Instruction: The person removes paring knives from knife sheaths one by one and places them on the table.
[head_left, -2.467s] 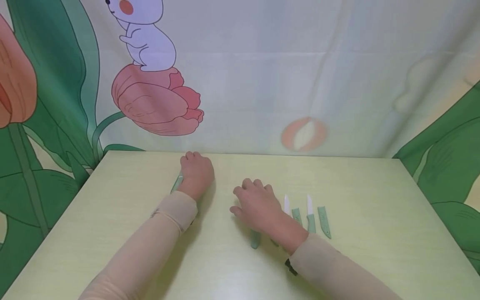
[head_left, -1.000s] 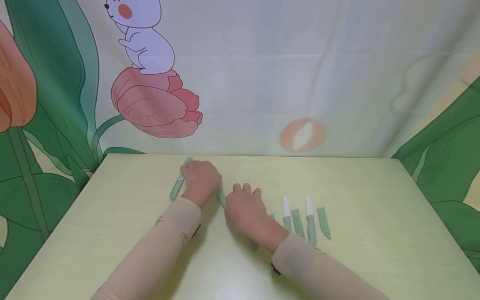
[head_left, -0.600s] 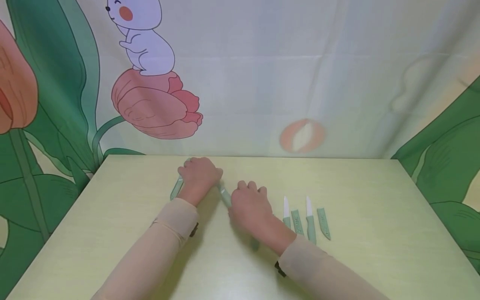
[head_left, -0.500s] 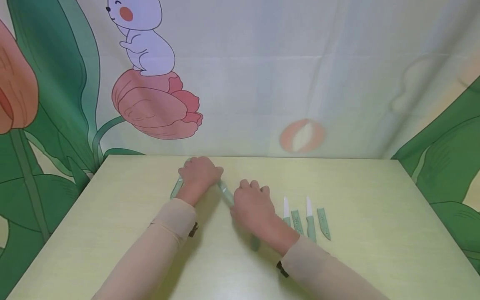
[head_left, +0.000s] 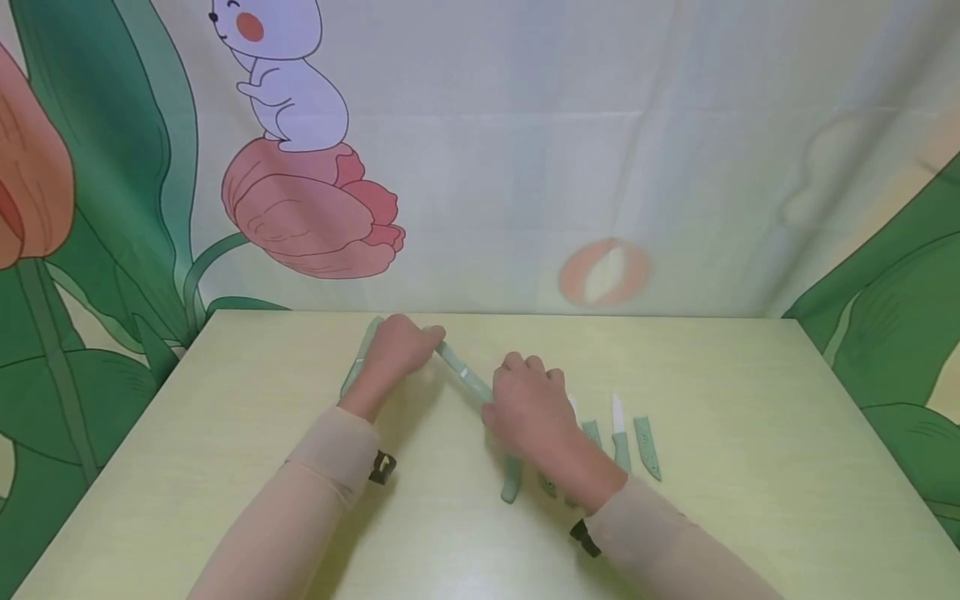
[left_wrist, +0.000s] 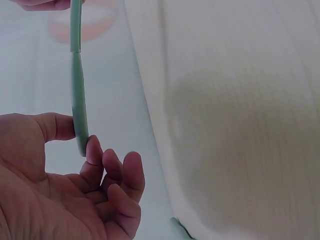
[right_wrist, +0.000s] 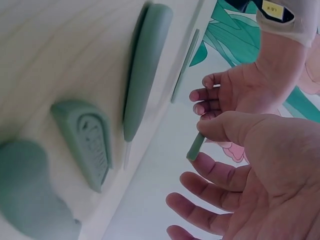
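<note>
A small green paring knife in its sheath (head_left: 474, 383) slants between my hands, above the table. At its far end, my left hand (head_left: 397, 343) pinches the rounded handle (left_wrist: 78, 95) between thumb and forefinger, the other fingers loosely bent. My right hand (head_left: 532, 404) holds the near end, with thumb and forefinger on the flat green sheath (right_wrist: 195, 147). A pale band shows where handle and sheath meet. Beside my left wrist lies another green knife (head_left: 367, 340), partly covered by the hand. Under my right hand a knife handle (head_left: 512, 479) sticks out, its blade hidden.
Right of my right hand lie a white-bladed knife (head_left: 621, 442) and a green sheath (head_left: 647, 448). Another sheath (head_left: 592, 432) and a further knife are partly behind my wrist. The pale table (head_left: 750, 433) ends at a printed curtain (head_left: 480, 167).
The right hand came down from above the table and took hold of the knife with the left hand. Since then it has moved right, and more of the knife shows between the hands.
</note>
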